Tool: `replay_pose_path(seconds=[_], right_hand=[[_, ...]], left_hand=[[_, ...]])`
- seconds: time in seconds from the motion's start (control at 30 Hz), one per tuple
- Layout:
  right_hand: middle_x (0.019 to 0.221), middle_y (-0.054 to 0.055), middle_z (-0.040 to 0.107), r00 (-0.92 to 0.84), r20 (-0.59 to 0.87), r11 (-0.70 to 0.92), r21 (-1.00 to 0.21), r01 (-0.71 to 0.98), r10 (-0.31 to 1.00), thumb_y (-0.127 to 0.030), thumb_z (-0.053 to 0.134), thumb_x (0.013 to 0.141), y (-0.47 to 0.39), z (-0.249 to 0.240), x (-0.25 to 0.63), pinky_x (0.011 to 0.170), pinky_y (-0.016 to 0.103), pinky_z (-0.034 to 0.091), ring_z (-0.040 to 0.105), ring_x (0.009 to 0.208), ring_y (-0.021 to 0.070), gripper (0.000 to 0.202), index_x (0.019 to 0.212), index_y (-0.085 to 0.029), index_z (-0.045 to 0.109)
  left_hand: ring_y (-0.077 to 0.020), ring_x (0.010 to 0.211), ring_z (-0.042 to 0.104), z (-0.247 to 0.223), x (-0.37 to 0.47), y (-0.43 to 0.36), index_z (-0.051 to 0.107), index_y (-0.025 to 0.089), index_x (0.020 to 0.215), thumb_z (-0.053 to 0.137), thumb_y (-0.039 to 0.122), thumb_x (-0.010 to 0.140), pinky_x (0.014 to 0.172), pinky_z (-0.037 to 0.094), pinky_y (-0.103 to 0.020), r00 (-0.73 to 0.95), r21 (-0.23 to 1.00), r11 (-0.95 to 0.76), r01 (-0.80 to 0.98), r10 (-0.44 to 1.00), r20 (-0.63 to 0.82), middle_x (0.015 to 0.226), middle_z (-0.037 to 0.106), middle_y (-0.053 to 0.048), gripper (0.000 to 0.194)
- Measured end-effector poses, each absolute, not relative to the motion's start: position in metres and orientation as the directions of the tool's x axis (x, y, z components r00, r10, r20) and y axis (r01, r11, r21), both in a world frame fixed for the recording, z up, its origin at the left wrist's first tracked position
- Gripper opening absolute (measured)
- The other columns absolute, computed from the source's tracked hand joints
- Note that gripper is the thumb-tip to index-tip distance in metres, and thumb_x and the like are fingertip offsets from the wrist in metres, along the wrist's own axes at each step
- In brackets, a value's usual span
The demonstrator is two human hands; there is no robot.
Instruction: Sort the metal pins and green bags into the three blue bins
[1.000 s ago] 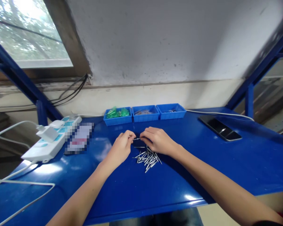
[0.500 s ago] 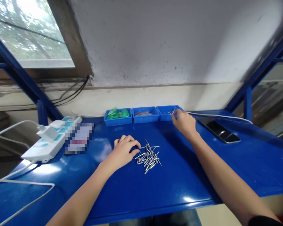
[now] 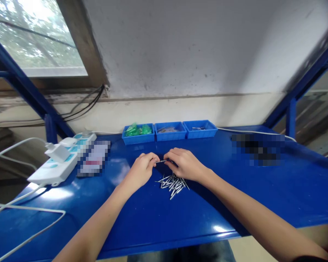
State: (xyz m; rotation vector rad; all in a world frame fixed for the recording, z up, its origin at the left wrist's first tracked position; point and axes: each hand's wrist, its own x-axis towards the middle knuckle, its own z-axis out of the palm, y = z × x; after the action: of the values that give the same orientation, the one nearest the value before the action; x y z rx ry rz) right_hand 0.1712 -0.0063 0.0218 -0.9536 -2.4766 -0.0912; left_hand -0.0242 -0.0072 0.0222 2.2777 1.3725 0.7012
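Observation:
A thin silver blind rivet is held level between my two hands above the blue table. My left hand pinches its left end between thumb and fingers. My right hand closes on the other end, and its fingers partly hide the tip. Just below the hands lies a loose pile of similar blind rivets, its upper edge partly covered by my right hand. Behind, a few thin silver pieces lie in the right blue bin.
Left of that bin stand a blue bin with small clear bags and another with green plastic. A white power strip with cables and a blurred flat object lie left. A dark blurred object lies right.
My right hand has come back from the right bin toward my left hand. My left hand has lifted a rivet off the pile, and both hands now grip it.

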Motion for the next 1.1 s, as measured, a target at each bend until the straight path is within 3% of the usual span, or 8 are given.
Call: replay_pose_path(seconds=[0.23, 0.4, 0.5, 0.57, 0.7, 0.83, 0.93, 1.1], right_hand=[[0.077, 0.005, 0.061, -0.583, 0.578, 0.726, -0.024, 0.687, 0.571, -0.024, 0.038, 0.092, -0.004, 0.035, 0.182, 0.064, 0.028, 0.037, 0.053, 0.071, 0.0143, 0.023, 0.089, -0.016, 0.059], [0.081, 0.006, 0.063, -0.058, 0.858, 0.389, -0.171, 0.905, 0.511, -0.025, 0.037, 0.092, 0.016, 0.05, 0.223, 0.068, 0.028, 0.041, 0.058, 0.075, 0.0158, 0.021, 0.096, -0.016, 0.056], [0.08, 0.007, 0.065, 0.131, 0.763, 0.062, -0.218, 0.974, 0.633, -0.03, 0.042, 0.09, 0.033, 0.041, 0.249, 0.061, 0.029, 0.038, 0.059, 0.071, 0.0191, 0.023, 0.102, -0.016, 0.056], [0.08, 0.007, 0.066, 0.134, 0.623, -0.005, -0.206, 0.979, 0.771, -0.031, 0.046, 0.088, 0.038, 0.03, 0.254, 0.058, 0.028, 0.037, 0.06, 0.069, 0.0194, 0.023, 0.101, -0.017, 0.058], [0.082, 0.004, 0.066, -0.157, 0.509, 0.326, -0.262, 0.908, 0.847, -0.033, 0.043, 0.09, 0.024, 0.02, 0.226, 0.063, 0.026, 0.039, 0.06, 0.071, 0.0154, 0.023, 0.097, -0.019, 0.06], [0.083, 0.004, 0.064, -0.579, 0.521, 0.732, -0.14, 0.666, 0.627, -0.034, 0.046, 0.09, -0.001, 0.024, 0.182, 0.067, 0.027, 0.038, 0.056, 0.076, 0.0144, 0.023, 0.1, -0.018, 0.058], [0.076, 0.003, 0.062, -0.669, 0.53, 0.788, 0.002, 0.616, 0.522, -0.027, 0.043, 0.092, -0.012, 0.026, 0.165, 0.062, 0.028, 0.033, 0.053, 0.07, 0.014, 0.019, 0.093, -0.016, 0.059], [0.067, 0.001, 0.061, -0.537, 0.716, 0.715, 0.075, 0.695, 0.446, -0.024, 0.041, 0.093, -0.016, 0.035, 0.165, 0.057, 0.027, 0.031, 0.048, 0.058, 0.0115, 0.02, 0.084, -0.015, 0.057]], left_hand=[[-0.0194, 0.085, 0.054, 0.034, -0.03, -0.014, 0.056, 0.022, 0.091, 0.037, 0.037, 0.091, 0.076, 0.039, -0.031, 0.435, 0.605, -0.404, 0.686, 0.894, 0.103, 0.084, 0.062, -0.002, 0.024], [-0.0228, 0.094, 0.05, 0.039, -0.041, -0.021, 0.059, 0.024, 0.089, 0.058, 0.046, 0.079, 0.083, 0.035, -0.036, 0.62, 0.455, -0.513, 0.727, 0.776, -0.116, 0.098, 0.056, -0.002, 0.024], [-0.0213, 0.091, 0.049, 0.034, -0.039, -0.021, 0.059, 0.023, 0.082, 0.052, 0.036, 0.085, 0.083, 0.032, -0.036, 0.643, 0.403, -0.558, 0.725, 0.759, -0.106, 0.091, 0.056, -0.001, 0.015], [-0.0201, 0.088, 0.049, 0.03, -0.036, -0.02, 0.058, 0.022, 0.079, 0.047, 0.029, 0.088, 0.082, 0.031, -0.036, 0.644, 0.384, -0.574, 0.723, 0.761, -0.077, 0.087, 0.056, -0.001, 0.015], [-0.0197, 0.085, 0.05, 0.029, -0.037, -0.015, 0.055, 0.02, 0.078, 0.04, 0.025, 0.09, 0.08, 0.032, -0.037, 0.579, 0.383, -0.536, 0.752, 0.815, 0.005, 0.085, 0.058, -0.001, 0.02], [-0.0198, 0.087, 0.049, 0.035, -0.04, -0.012, 0.053, 0.02, 0.081, 0.036, 0.026, 0.092, 0.079, 0.035, -0.036, 0.518, 0.439, -0.513, 0.737, 0.847, 0.12, 0.087, 0.057, -0.002, 0.021], [-0.0181, 0.085, 0.049, 0.041, -0.039, -0.013, 0.05, 0.02, 0.082, 0.034, 0.026, 0.092, 0.079, 0.037, -0.033, 0.529, 0.503, -0.549, 0.668, 0.825, 0.198, 0.085, 0.055, -0.001, 0.02], [-0.0158, 0.081, 0.052, 0.048, -0.036, -0.017, 0.051, 0.021, 0.083, 0.034, 0.032, 0.094, 0.076, 0.04, -0.03, 0.488, 0.602, -0.516, 0.609, 0.842, 0.229, 0.084, 0.057, -0.001, 0.023]])
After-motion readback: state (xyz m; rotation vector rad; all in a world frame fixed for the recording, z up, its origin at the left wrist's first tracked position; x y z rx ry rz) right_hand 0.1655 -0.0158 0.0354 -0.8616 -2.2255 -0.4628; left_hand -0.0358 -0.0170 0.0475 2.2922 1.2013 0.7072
